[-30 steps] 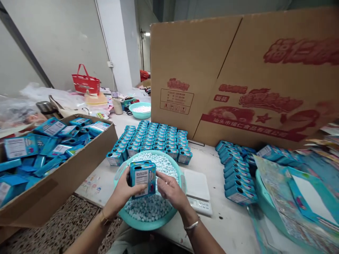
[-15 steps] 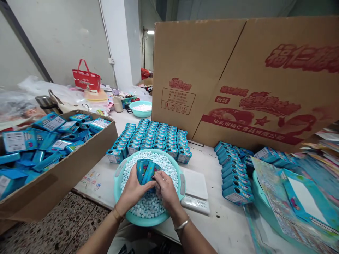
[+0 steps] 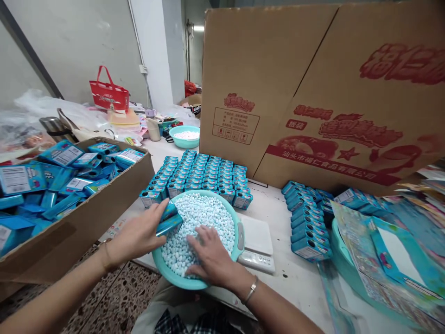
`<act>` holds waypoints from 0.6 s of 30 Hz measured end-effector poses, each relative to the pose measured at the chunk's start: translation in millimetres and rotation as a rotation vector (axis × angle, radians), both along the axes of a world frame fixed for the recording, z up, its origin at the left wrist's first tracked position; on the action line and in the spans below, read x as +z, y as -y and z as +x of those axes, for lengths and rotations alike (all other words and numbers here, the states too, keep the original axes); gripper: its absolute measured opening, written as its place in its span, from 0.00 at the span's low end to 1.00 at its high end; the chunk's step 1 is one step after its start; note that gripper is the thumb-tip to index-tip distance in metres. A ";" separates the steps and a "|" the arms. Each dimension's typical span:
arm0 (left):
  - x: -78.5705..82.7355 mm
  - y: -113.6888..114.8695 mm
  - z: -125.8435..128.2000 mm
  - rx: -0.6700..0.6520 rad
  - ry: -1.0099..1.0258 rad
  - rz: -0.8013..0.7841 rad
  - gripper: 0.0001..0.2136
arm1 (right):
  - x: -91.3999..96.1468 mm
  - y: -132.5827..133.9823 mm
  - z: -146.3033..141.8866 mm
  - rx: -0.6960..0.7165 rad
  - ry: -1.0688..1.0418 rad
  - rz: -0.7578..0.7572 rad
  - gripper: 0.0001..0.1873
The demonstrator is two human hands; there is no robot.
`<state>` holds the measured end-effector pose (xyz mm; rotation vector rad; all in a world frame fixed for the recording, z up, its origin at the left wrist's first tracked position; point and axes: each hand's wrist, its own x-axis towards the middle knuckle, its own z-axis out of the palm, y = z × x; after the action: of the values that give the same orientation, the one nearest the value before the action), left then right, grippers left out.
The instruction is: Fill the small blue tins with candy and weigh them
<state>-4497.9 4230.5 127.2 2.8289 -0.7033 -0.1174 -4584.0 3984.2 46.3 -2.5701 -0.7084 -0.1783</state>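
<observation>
Your left grip (image 3: 146, 230) is pinching blue boxes (image 3: 169, 225) above the basin (image 3: 187, 282); your right grip (image 3: 209, 254) is resting spread on pale pellets (image 3: 212, 208) beneath it. You're working best by keeping the boxes steady, loosely held, and cupping your right fingers.

Soft, even light; blurred, stretched right edge.

Cardboard carton (image 3: 243, 60) — 板装, 汕头市福仁食品有限公司, black strip (image 3: 196, 110) — "eish"

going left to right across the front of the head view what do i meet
open carton of blue boxes, turquoise basin of pale pellets, white digital scale, lined-up blue boxes, second turquoise basin
</observation>
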 end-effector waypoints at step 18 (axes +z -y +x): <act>-27.0 31.5 14.9 -0.170 -0.079 -0.027 0.43 | -26.0 13.5 77.5 -0.240 -0.005 0.291 0.21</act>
<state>-4483.1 4199.0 100.2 2.7182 -0.9186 -0.2448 -4506.4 3970.7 20.3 -2.3656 -0.3395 -0.3267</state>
